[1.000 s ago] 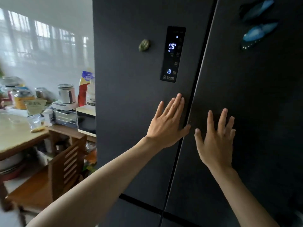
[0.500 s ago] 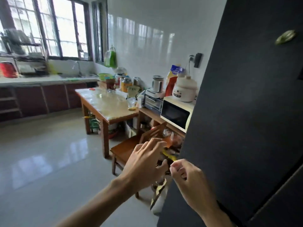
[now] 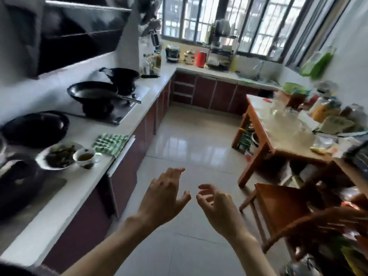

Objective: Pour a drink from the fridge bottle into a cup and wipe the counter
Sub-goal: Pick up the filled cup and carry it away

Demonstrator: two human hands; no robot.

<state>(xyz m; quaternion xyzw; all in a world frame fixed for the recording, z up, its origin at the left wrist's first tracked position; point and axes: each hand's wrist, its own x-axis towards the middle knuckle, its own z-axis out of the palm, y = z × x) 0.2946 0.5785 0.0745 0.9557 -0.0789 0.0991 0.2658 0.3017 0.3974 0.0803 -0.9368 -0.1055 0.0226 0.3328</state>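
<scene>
Both hands mid-frame over the floor, holding nothing: left hand (image 3: 166,198) fingers spread wide, right hand (image 3: 216,206) fingers loosely curled. Cup (image 3: 86,157) with brown liquid on tabletop (image 3: 79,186) at left, touching a plate (image 3: 57,158) of dark food. Green cloth (image 3: 110,144) just beside, upper right of cup.

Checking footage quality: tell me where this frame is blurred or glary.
Head view: heavy motion smear at the right edge over the wooden chair; barred window overexposed; glossy tiled floor reflects glare; white cup of brown liquid stays fairly sharp.

left hand (image 3: 165,198) raised, fingers loose | right hand (image 3: 217,208) raised, fingers curled, empty
</scene>
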